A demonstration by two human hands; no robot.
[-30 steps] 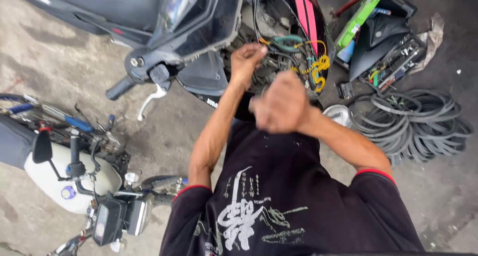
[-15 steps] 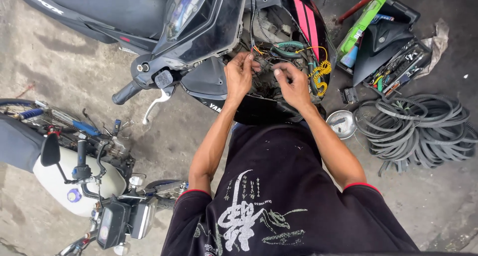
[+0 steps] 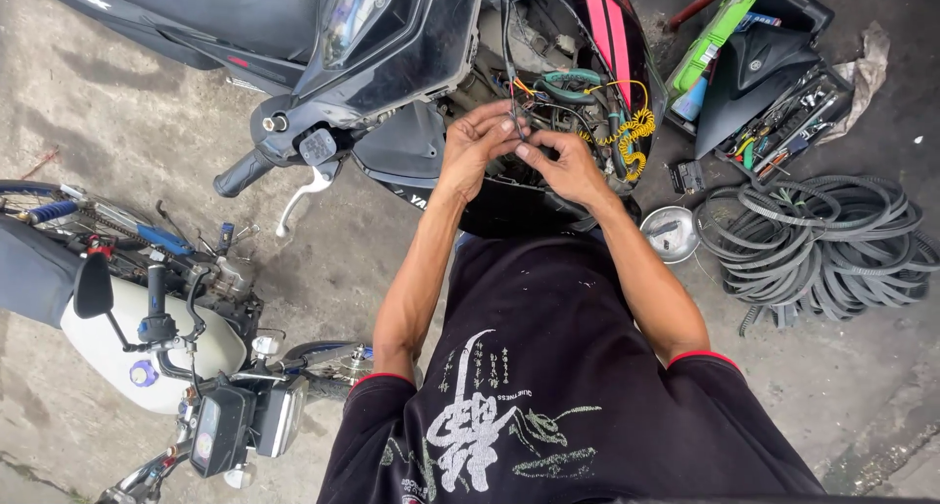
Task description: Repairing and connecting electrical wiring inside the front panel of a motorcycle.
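A black scooter [image 3: 392, 34] with its front panel off stands in front of me, its wiring exposed. A thin black wire [image 3: 509, 44] hangs down from the top of the open front. My left hand [image 3: 475, 146] and my right hand [image 3: 563, 161] meet at the wire's lower end, fingertips pinching it between them. Just right of my hands sit a green hose [image 3: 573, 81] and a coiled yellow cable [image 3: 636, 137] among the wiring.
A white motorcycle [image 3: 147, 337] with handlebars and mirror stands at my left. On the concrete at right lie a heap of black drive belts [image 3: 822, 240], a small metal bowl [image 3: 671, 232], an open tool tray [image 3: 783, 122] and a green tool [image 3: 720, 29].
My right hand swung in from a blurred position near my chest to the wiring. Both hands have come together on the hanging wire, and the view moved closer.
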